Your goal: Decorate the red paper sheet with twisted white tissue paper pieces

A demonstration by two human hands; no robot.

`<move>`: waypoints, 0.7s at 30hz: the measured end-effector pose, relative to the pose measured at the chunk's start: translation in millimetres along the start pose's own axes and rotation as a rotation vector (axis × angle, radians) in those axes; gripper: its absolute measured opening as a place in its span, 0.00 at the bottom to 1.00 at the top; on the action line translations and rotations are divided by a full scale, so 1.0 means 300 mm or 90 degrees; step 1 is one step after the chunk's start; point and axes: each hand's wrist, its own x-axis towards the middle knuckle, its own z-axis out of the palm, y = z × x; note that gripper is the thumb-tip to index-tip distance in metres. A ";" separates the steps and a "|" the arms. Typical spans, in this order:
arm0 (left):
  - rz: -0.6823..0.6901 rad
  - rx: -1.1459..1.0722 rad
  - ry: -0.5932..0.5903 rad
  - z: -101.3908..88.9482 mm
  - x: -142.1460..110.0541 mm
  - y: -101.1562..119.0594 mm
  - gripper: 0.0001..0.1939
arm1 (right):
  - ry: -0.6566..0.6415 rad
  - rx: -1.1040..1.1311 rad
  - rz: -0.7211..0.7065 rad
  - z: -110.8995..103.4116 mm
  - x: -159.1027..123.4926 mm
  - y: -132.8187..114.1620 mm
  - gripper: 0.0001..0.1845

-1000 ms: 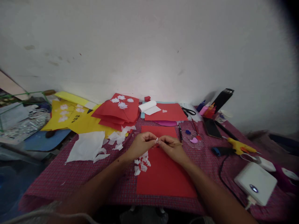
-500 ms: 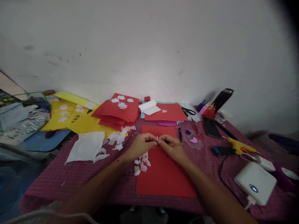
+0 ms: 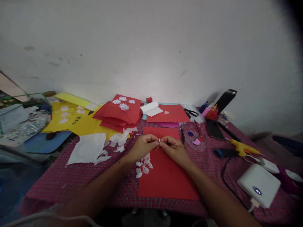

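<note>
grey wall [image 3: 151, 47] behind, the red plaid-covered bench [image 3: 54, 176] carries a flat red paper sheet [image 3: 168, 179]; over it, left hand [image 3: 144, 147] and right hand [image 3: 174, 150] pinch one small white paper scrap [image 3: 159, 140], each grip closed. light, even fingertip pressure should best avoid tearing.

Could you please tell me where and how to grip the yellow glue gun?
Probably by its dark handle, coming from the left: the yellow glue gun lies flat with handle extending left, toward the right hand, and nozzle pointing right.
</note>
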 end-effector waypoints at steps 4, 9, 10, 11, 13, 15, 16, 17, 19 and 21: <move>-0.004 -0.005 -0.005 0.004 -0.008 0.028 0.07 | -0.002 -0.019 0.000 -0.003 0.000 0.006 0.09; -0.025 -0.039 -0.012 0.009 -0.013 0.048 0.08 | 0.044 -0.012 0.016 0.000 0.004 0.029 0.09; -0.029 -0.049 -0.013 0.008 -0.013 0.046 0.08 | 0.048 -0.001 0.023 0.001 0.005 0.032 0.10; -0.032 -0.056 -0.016 0.006 -0.012 0.042 0.08 | 0.048 0.006 0.025 0.001 0.006 0.034 0.11; -0.032 -0.061 -0.024 0.001 -0.011 0.036 0.09 | 0.036 0.008 0.017 0.001 0.007 0.034 0.12; -0.027 -0.063 -0.038 -0.002 -0.012 0.034 0.09 | 0.024 0.009 0.005 0.001 0.008 0.030 0.09; -0.026 -0.065 -0.043 -0.003 -0.013 0.036 0.09 | 0.023 0.013 0.002 0.000 0.008 0.027 0.09; -0.026 -0.068 -0.047 -0.003 -0.013 0.039 0.09 | 0.025 0.019 0.004 0.000 0.009 0.024 0.11; -0.028 -0.075 -0.049 -0.001 -0.015 0.046 0.09 | 0.031 0.030 0.012 -0.001 0.011 0.016 0.12; -0.031 -0.076 -0.047 0.002 -0.016 0.051 0.09 | 0.025 0.038 0.022 -0.003 0.012 0.011 0.13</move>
